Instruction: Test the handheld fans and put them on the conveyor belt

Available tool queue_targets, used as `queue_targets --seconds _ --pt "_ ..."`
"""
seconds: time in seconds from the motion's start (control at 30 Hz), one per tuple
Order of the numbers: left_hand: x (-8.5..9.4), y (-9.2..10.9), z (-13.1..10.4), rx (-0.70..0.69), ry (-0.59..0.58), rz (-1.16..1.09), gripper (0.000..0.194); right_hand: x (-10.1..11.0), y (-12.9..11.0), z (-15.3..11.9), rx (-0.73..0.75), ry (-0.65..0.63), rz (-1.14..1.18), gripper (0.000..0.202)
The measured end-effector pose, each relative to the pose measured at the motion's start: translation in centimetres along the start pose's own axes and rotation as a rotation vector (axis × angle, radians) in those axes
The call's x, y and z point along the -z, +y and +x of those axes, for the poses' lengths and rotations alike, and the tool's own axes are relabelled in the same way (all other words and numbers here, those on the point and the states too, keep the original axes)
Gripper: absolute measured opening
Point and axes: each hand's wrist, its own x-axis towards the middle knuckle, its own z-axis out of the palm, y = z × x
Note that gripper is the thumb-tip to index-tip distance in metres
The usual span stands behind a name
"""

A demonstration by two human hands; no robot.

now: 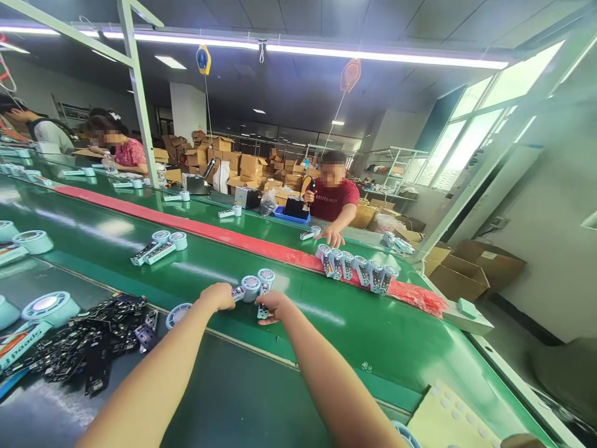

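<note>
Both arms reach forward over the green belt (pixel 321 345). My left hand (pixel 219 296) is closed on the handle end of a light blue round-headed device (pixel 250 285), which lies to its right. My right hand (pixel 273 307) has its fingers around the handle of a second light blue device (pixel 266 275), with circuit parts showing along that handle. The two round heads are side by side, close together. Another round blue head (pixel 178 315) shows beside my left forearm, its lower part hidden by the arm.
A pile of black circuit boards (pixel 100 336) lies at the left. Several blue devices (pixel 359 267) stand in a row across the red strip (pixel 233 236). A co-worker in a red shirt (pixel 332 200) reaches toward them. A yellow sheet (pixel 448 420) is at the lower right.
</note>
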Motion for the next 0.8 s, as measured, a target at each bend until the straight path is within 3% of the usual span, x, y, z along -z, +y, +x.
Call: queue_targets --seconds 0.1,0.2,0.3,0.43,0.6,0.8 --pt "-0.5 1.1 -0.9 -0.077 -0.074 -0.184 0.023 1.7 0.1 -2.7 -0.043 -0.022 0.114 0.021" --pt "-1.3 2.2 -3.7 -0.202 -0.045 -0.403 0.026 3.2 0.8 -6.8 0.045 0.013 0.228 0.016" --pt "-2.9 2.6 -8.7 -0.362 -0.042 -0.649 0.035 4.0 2.2 -12.2 0.156 0.082 0.316 0.014" --pt "-7.0 1.3 -16.4 -0.485 -0.240 -0.911 0.045 3.5 5.7 -20.1 0.230 0.125 0.418 0.023" --pt "-13.5 -1.2 -23.3 -0.309 -0.375 -1.177 0.056 -0.8 13.4 -26.3 0.251 0.170 0.632 0.044" --pt "-19.8 -2.4 -28.4 -0.166 -0.298 -1.513 0.045 -9.1 22.7 -28.5 0.150 0.166 1.013 0.058"
